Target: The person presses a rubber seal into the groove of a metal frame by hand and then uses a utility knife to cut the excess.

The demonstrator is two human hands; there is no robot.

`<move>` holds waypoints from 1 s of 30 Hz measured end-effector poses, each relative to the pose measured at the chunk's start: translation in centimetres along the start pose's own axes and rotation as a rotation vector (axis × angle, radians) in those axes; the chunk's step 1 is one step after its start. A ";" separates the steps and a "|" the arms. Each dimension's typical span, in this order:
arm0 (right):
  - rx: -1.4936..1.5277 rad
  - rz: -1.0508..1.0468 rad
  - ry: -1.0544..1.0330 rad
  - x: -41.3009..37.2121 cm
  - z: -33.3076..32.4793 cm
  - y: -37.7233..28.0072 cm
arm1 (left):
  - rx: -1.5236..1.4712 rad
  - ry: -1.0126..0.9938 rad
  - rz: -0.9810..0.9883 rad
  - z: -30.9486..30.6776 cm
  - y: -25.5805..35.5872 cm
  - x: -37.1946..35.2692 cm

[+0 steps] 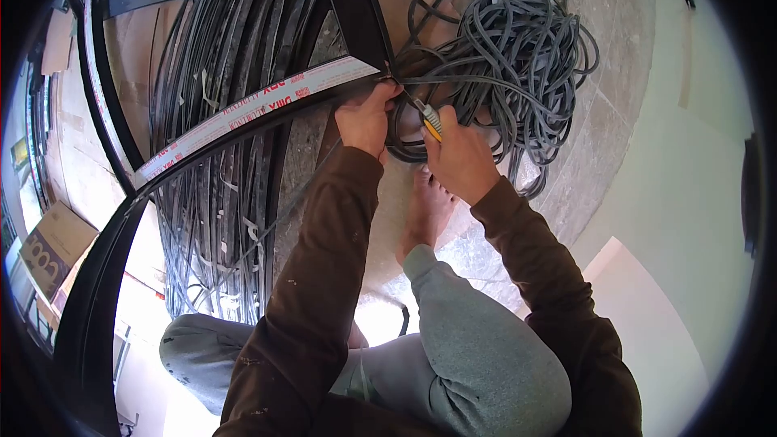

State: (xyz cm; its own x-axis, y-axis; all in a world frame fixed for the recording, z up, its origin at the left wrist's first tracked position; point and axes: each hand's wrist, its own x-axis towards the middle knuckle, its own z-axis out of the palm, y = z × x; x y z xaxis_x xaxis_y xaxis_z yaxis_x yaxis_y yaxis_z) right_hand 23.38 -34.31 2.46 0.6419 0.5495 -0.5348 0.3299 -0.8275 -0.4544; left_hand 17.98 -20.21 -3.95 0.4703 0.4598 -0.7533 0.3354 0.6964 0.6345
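A black metal frame comes to a corner in front of me, and one bar carries a white protective film with red lettering. My left hand is closed at that corner, its thumb and fingers pinching the end of a black rubber strip against the bar. The strip leads off to the right into a tangled heap. In my right hand is a utility knife with a yellow and grey handle. Its tip points at the corner, close to the left fingertips; the blade is hard to make out.
A large tangle of black rubber strip lies on the floor at right. Long bundled black strips run beneath the frame at left. My bare foot is just below the knife. A cardboard box stands far left.
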 end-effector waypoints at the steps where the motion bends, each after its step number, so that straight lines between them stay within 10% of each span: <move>1: 0.009 0.011 -0.003 -0.2 0.0 -0.1 | 0.000 0.001 -0.003 0.0 0.2 -0.2; 30: 0.091 -0.045 0.093 0.4 2.4 2.1 | -0.004 -0.031 -0.052 -0.5 0.4 0.3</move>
State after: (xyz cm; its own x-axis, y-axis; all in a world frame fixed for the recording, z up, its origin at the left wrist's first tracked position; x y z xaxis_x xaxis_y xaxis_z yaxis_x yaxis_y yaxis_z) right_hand 22.70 -35.55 -0.43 0.6906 0.5692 -0.4462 0.2985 -0.7863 -0.5410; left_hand 17.81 -19.48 -3.99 0.4776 0.4052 -0.7796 0.3570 0.7213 0.5936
